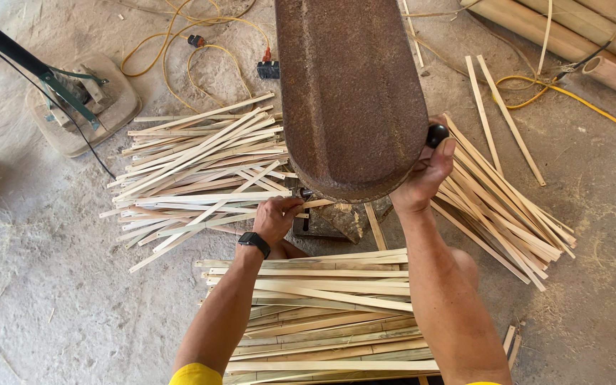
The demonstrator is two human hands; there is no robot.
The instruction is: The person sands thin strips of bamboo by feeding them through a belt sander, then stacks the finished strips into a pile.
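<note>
A large rusty brown machine housing (pixel 351 93) fills the top centre. My right hand (pixel 425 175) is closed around a black knob (pixel 436 135) at the housing's lower right edge. My left hand (pixel 277 217), with a black watch on the wrist, grips a thin bamboo strip (pixel 319 204) that runs under the housing's lower edge. Across my lap lies a stack of split bamboo strips (pixel 322 314). A pile of thinner strips (pixel 194 171) spreads over the floor to the left of the machine.
More bamboo strips (pixel 500 207) fan out on the right. Yellow cables (pixel 572 96) and a plug (pixel 268 69) trail over the dusty concrete floor. Thick bamboo poles (pixel 593 36) lie top right. A stand on a round base (pixel 83 100) sits top left.
</note>
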